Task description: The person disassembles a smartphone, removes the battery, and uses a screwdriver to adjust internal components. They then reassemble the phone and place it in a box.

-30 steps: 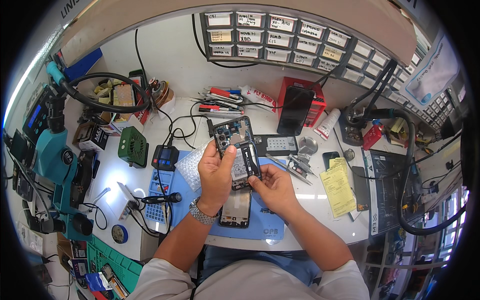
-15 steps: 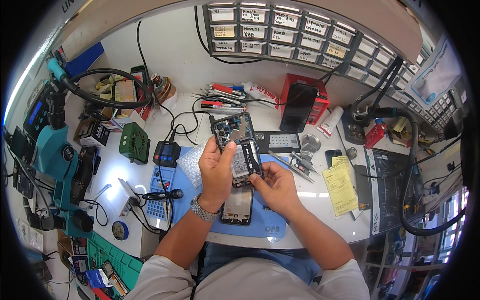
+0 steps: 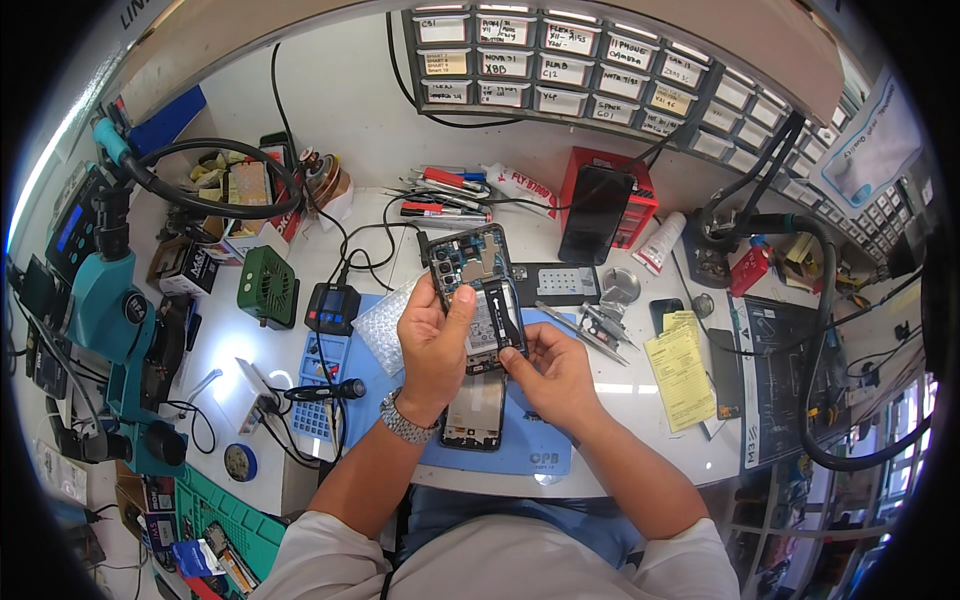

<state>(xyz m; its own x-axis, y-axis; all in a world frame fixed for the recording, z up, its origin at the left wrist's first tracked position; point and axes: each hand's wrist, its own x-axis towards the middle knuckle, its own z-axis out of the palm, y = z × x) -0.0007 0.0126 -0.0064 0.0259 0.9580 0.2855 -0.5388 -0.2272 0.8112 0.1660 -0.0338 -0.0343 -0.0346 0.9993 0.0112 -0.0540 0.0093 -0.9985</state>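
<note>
An opened smartphone [image 3: 490,318], its circuit board, camera lenses and battery bare, is held up between both hands over the bench. My left hand [image 3: 436,335] grips its left side, thumb lying across the battery's upper part. At the lower right corner, my right hand [image 3: 545,368] pinches the phone with the thumb on its lower end and the fingers around the edge. Beneath it lies a second phone part, a flat screen frame [image 3: 471,425], on the blue work mat [image 3: 540,435]; the held phone hides its upper end.
Tweezers [image 3: 575,327] and a grey phone back panel [image 3: 560,280] lie beyond my right hand. A black phone [image 3: 597,215] leans on a red drawer box [image 3: 648,205]. Left stand a green fan [image 3: 268,285], a screwdriver-like black tool [image 3: 335,390] and a teal microscope [image 3: 110,310]. Yellow paper [image 3: 680,375] lies right.
</note>
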